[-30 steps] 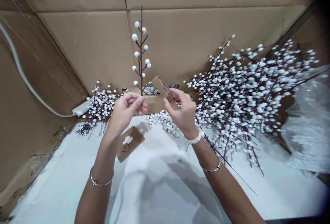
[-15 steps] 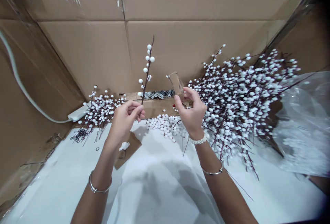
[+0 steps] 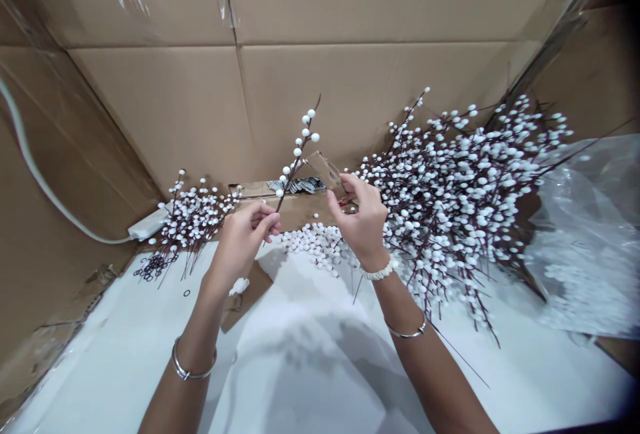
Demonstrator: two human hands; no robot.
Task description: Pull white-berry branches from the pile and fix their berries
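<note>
My left hand pinches the lower stem of a thin dark-brown berry twig with round white berries along it. The twig stands up from my fingers, its tip leaning right. My right hand holds a small torn piece of cardboard between thumb and fingers. The far end of that cardboard comes close to the twig's berries; whether they touch I cannot tell. Below and between my hands lies a pile of loose white berries on the white table.
A large heap of white-berried twigs fills the right side, beside a clear plastic bag. At left are a smaller twig bunch, black rings and a white power strip. Cardboard walls enclose the back and sides.
The twig has tilted and moved right and slightly down. My right hand has brought the cardboard piece left, tipping it towards the twig, and the gap between them has narrowed.
</note>
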